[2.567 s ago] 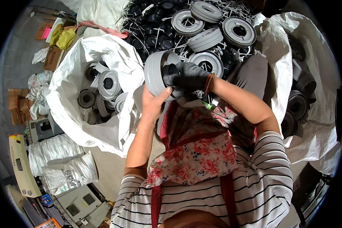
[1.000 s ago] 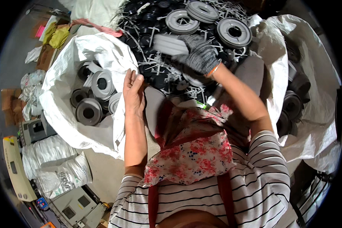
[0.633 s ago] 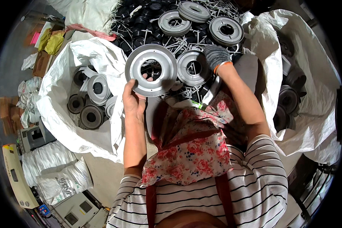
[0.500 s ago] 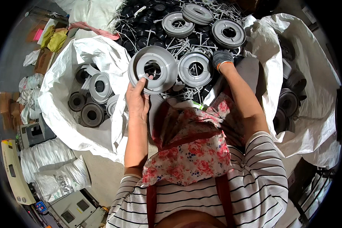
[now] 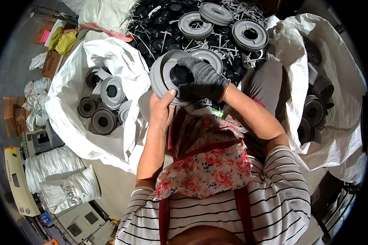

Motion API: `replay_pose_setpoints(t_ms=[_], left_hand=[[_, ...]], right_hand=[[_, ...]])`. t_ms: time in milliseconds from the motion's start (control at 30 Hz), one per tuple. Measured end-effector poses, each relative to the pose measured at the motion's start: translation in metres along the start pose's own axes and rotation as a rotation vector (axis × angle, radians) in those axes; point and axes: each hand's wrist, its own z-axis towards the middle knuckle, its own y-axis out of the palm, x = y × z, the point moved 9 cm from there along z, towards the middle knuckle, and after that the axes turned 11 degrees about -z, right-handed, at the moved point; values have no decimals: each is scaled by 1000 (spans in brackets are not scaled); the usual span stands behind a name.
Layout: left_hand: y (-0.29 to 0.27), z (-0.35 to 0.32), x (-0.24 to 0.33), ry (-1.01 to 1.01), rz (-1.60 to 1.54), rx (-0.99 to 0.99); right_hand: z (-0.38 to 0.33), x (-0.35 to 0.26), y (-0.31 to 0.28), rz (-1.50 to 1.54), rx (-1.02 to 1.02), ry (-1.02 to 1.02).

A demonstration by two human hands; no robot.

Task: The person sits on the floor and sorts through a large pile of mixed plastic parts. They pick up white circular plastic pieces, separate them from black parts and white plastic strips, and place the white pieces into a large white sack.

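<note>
My bare left hand (image 5: pixel 162 107) grips a grey plastic flanged ring (image 5: pixel 159 79) by its lower edge, thumb on the near rim. My right hand (image 5: pixel 202 77), in a grey knitted glove, is closed around a black ribbed cap (image 5: pixel 180 75) at the ring's centre. The glove hides much of the ring's right side. Just behind the glove, another grey ring (image 5: pixel 210 56) lies on the pile and is partly covered. Farther back on the pile are more grey rings (image 5: pixel 249 35).
A heap of black caps (image 5: pixel 157 38) and thin grey plastic sticks (image 5: pixel 229 45) spreads ahead of me. White woven sacks with grey and dark rings inside stand open to the left (image 5: pixel 65 94) and right (image 5: pixel 335 122). A floral apron (image 5: pixel 204 163) covers my lap.
My right hand has come from the heap on the right to the ring in my left hand, with a black cap. The held ring has tilted and shifted slightly right.
</note>
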Motion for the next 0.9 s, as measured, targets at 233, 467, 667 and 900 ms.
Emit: replay_pose_setpoints(t_ms=[233, 467, 667, 900], left_hand=[[-9, 1, 2, -128, 128, -53], [-1, -1, 8, 36, 235, -24], [-7, -8, 8, 50, 336, -16], [-20, -6, 5, -139, 147, 20]], right_hand=[[-6, -44, -3, -498, 89, -403], [-3, 36, 19, 263, 13, 260], [0, -15, 18, -117, -226, -149], [-9, -32, 12, -263, -63, -319]])
